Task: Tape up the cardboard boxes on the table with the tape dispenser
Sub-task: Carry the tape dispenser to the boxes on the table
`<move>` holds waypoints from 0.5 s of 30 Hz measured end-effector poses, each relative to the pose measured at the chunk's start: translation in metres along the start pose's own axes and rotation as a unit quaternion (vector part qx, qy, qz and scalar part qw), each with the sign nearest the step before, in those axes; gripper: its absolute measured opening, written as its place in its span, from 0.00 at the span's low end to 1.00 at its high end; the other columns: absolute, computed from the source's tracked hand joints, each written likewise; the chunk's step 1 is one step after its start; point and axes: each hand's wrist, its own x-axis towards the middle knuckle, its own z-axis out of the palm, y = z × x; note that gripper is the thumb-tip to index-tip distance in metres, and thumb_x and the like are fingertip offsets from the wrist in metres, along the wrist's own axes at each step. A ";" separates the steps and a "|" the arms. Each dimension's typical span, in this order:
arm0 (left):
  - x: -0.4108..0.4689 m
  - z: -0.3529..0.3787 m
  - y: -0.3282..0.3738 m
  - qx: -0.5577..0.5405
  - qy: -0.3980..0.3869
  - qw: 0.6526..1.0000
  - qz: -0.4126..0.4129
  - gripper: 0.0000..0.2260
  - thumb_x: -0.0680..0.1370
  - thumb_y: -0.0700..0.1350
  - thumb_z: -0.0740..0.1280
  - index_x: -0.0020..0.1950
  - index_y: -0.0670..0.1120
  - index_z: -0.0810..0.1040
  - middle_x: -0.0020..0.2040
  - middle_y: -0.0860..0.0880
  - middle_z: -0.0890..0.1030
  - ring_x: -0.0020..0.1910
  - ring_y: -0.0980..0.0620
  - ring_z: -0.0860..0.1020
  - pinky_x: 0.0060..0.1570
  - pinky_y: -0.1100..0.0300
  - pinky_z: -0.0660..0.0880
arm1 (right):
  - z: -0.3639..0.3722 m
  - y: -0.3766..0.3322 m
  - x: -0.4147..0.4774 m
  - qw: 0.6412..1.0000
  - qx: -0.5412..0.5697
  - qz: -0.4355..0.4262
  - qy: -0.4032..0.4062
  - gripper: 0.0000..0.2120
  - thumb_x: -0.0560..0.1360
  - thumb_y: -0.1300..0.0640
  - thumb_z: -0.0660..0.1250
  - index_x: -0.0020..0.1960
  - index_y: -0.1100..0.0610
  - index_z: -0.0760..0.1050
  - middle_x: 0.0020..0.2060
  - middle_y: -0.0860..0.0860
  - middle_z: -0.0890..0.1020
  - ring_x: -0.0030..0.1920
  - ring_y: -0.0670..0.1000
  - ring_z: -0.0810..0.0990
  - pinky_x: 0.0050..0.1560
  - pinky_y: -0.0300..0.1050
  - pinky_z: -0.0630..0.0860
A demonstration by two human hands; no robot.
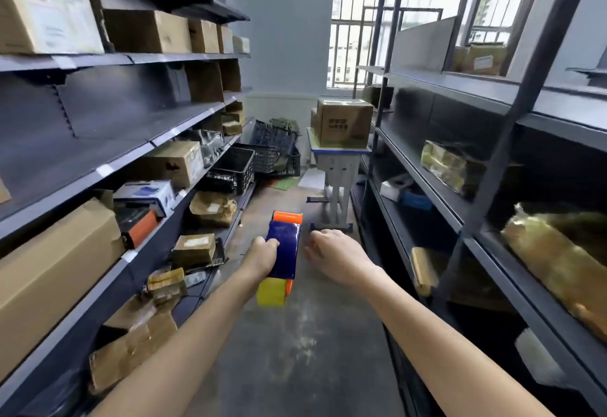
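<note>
Shelves [98,111] flank aisle [295,344]; left grip [262,254] clamps tape dispenser [284,246], right grip [338,257] apart; boxes [345,122] on table [341,151] ahead.

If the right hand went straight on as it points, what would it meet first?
Likely the legs of the small desk under the cardboard box; from the right hand only floor lies between, depth unclear.

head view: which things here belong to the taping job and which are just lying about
Job: tape dispenser, gripped by the left hand; cardboard box on the small table; right hand, empty.
Lying about: black crates at the aisle's end; shelved boxes on the left; wrapped bundles on the right.
</note>
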 end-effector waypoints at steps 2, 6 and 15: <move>0.054 0.005 0.010 -0.002 0.008 1.000 -0.006 0.08 0.80 0.40 0.57 0.40 0.44 0.67 0.43 0.42 0.74 0.41 0.46 0.73 0.41 0.57 0.68 | 0.006 0.019 0.055 1.000 0.001 -0.005 0.008 0.13 0.81 0.52 0.55 0.55 0.61 0.72 0.55 0.57 0.77 0.59 0.58 0.73 0.51 0.49 0.71; 0.165 0.012 0.044 -0.024 0.021 0.999 -0.004 0.09 0.76 0.44 0.61 0.44 0.39 0.73 0.40 0.42 0.76 0.39 0.46 0.74 0.43 0.52 0.73 | 0.009 0.057 0.173 1.000 -0.003 -0.025 0.012 0.14 0.80 0.52 0.55 0.58 0.60 0.71 0.56 0.57 0.77 0.59 0.59 0.73 0.52 0.50 0.72; 0.386 0.007 0.117 -0.098 0.074 0.992 0.008 0.04 0.80 0.40 0.58 0.48 0.44 0.72 0.47 0.41 0.78 0.46 0.43 0.77 0.50 0.52 0.73 | 0.013 0.116 0.413 0.998 -0.012 -0.061 0.025 0.17 0.81 0.49 0.54 0.62 0.59 0.71 0.58 0.55 0.77 0.61 0.58 0.72 0.54 0.51 0.73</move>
